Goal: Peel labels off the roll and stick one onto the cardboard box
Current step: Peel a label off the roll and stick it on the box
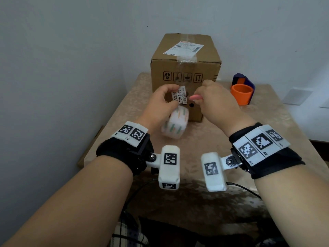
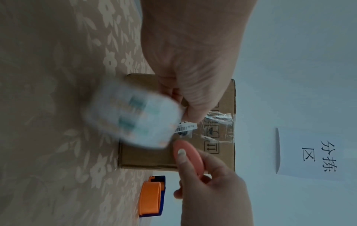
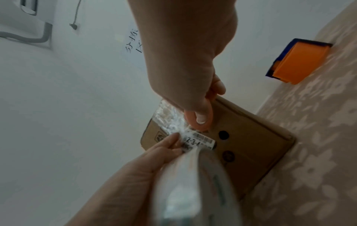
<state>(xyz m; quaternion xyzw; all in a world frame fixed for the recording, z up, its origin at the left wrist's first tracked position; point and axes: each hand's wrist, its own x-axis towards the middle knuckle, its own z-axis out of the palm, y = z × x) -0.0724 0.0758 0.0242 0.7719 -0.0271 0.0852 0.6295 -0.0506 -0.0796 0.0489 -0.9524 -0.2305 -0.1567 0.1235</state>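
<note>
While roll [image 1: 175, 123] dangles, left hand [image 1: 161, 102] pinches label [image 1: 180, 97].

The label [image 1: 180, 97] between the left thumb and fingers reads "B2-3-4307". The wall paper [image 2: 316, 154] beyond the fingertips reads "分拣区".

Brown box [image 1: 185, 68], floral beige tablecloth [image 1: 231, 125], orange-blue dispenser [image 1: 243, 90]

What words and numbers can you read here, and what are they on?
"R2-3-4307": label pinched in the left hand.
"分拣区": white paper sign on the wall.
Four handling pictograms, no words: front of the cardboard box.
"R1", "R2": tags on the right wrist band.
Shipping label on the box top: too small to read.
Label roll: blurred.
</note>
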